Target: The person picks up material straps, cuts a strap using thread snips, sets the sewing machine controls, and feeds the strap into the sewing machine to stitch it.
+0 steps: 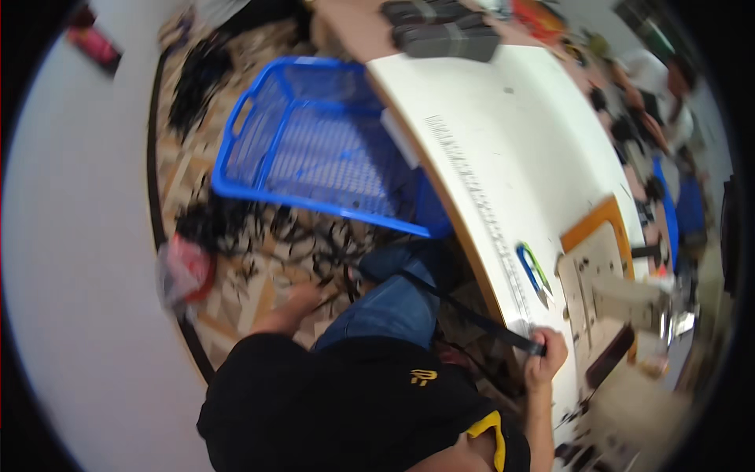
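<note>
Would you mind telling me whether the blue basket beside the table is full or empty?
Empty: the blue basket shows only bare mesh inside, while black straps lie on the floor beside it.

A strap point(464, 311) runs left from the right hand's fingers point(543, 346) at the tabletop point(511, 141) edge; scissors point(535, 271) lie just beyond them, a basket point(314, 141) far left.

Right hand point(545, 355) is fisted, fingers curled tight; left hand point(303, 301) reaches down low, blurred.

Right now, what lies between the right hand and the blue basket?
Head view: a black strap runs from the right hand at the white table's edge toward the knee in blue jeans, below the blue basket.
</note>
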Tool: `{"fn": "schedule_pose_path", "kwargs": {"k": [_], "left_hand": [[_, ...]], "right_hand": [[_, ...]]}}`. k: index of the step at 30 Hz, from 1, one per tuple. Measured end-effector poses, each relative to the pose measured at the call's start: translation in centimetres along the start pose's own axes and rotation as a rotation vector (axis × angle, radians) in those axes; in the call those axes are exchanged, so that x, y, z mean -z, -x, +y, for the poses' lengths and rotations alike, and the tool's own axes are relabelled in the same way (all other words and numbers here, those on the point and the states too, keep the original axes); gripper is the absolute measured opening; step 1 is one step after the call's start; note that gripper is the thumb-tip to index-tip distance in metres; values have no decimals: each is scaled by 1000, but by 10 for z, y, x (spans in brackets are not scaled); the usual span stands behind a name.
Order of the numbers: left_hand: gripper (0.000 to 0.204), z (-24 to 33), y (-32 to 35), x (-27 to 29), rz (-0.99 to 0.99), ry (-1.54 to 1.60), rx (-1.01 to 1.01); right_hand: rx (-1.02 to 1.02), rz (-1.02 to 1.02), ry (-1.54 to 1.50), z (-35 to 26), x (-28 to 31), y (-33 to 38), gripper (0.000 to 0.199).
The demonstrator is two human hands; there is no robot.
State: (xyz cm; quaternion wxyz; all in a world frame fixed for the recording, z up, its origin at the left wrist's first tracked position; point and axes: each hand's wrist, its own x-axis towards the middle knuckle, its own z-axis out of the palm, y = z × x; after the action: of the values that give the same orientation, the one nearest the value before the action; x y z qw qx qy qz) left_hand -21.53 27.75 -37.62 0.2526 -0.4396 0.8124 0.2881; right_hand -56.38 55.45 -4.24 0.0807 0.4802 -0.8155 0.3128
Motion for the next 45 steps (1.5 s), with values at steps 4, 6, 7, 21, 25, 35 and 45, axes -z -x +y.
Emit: {"fn": "schedule_pose_path", "kwargs": {"k": [4, 6, 7, 21, 25, 35, 45], "left_hand": [[25, -18, 51, 91, 557, 45, -135], [17, 51, 70, 156, 668, 326, -563], [18, 107, 91, 182, 687, 532, -733], [14, 164, 121, 337, 1003, 735, -929], [26, 30, 105, 452, 1244, 1323, -633], [22, 213, 214, 359, 344, 898, -1265], [47, 392, 231, 251, -682, 361, -1339]], "right_hand": [[-8, 190, 47, -37, 12, 1, 5], [93, 154, -92, -74, 25, 0, 7], [207, 133, -97, -92, 28, -1, 8], [38, 1184, -702, -95, 237, 168, 50], [-288, 1719, -537, -68, 257, 261, 43], [90, 743, -346, -145, 193, 139, 80], [548, 185, -766, -174, 160, 47, 86]]}}
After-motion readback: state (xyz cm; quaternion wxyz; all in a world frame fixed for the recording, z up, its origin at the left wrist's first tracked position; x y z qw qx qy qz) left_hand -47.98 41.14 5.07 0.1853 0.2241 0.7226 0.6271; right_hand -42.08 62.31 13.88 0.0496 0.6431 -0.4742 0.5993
